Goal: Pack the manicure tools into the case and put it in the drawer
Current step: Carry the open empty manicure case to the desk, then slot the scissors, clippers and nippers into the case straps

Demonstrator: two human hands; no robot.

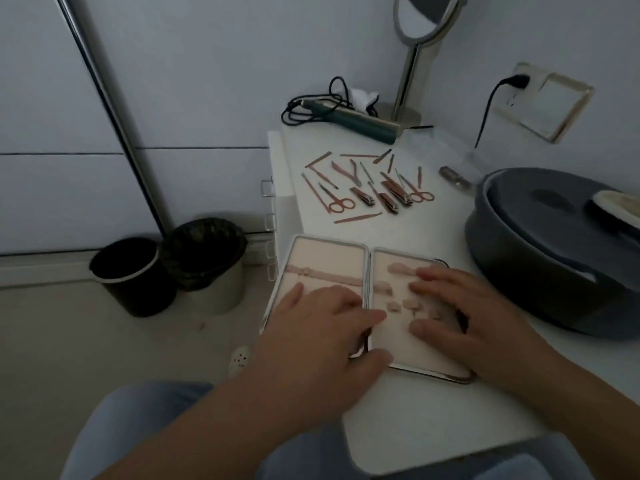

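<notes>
A pink manicure case [329,258] lies spread open flat on the white table [433,237], with empty elastic loops in both halves. My left hand [322,327] rests on its left half with the fingers straight, reaching to the hinge. Over the right half lies my right hand [464,313], fingers spread and flat. Several rose-gold manicure tools [374,185] are scattered on the table beyond the case: scissors, clippers, nippers and thin pushers. Drawer handles [267,188] show on the table's left side.
A large dark grey round container [540,244] stands at the right. A green corded device [360,123] and a mirror on a stand [408,81] sit at the back. Two bins [173,265] stand on the floor at the left. A plug hangs from the wall socket [519,83].
</notes>
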